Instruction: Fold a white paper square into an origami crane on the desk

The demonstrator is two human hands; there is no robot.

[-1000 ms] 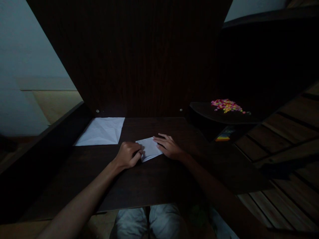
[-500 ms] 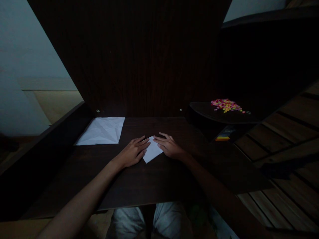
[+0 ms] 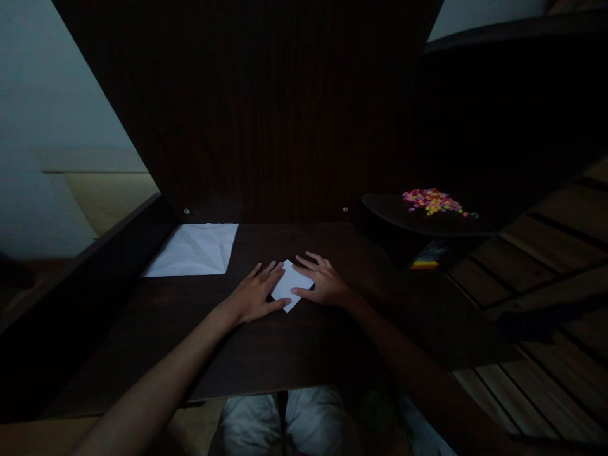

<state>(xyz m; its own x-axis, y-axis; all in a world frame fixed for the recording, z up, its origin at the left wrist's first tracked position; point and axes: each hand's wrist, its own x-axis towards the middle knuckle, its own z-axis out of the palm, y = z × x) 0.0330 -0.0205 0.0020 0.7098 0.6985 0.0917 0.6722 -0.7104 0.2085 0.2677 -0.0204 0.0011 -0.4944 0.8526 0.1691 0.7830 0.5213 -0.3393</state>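
A small folded white paper (image 3: 287, 285) lies on the dark wooden desk (image 3: 294, 342) in the middle. My left hand (image 3: 254, 296) lies flat on the paper's left side, fingers spread, thumb along its lower edge. My right hand (image 3: 322, 284) presses flat on its right side, thumb touching the paper. Only a narrow diamond of paper shows between the two hands.
A larger creased white sheet (image 3: 194, 250) lies at the desk's back left. A pile of small colourful pieces (image 3: 431, 201) sits on a dark side shelf at the right, above a coloured stack (image 3: 425, 263). A dark back panel rises behind the desk. My lap shows below.
My left hand went from a fist at the paper's left edge to a flat palm over it. The visible paper shrank as both hands closed in on it.
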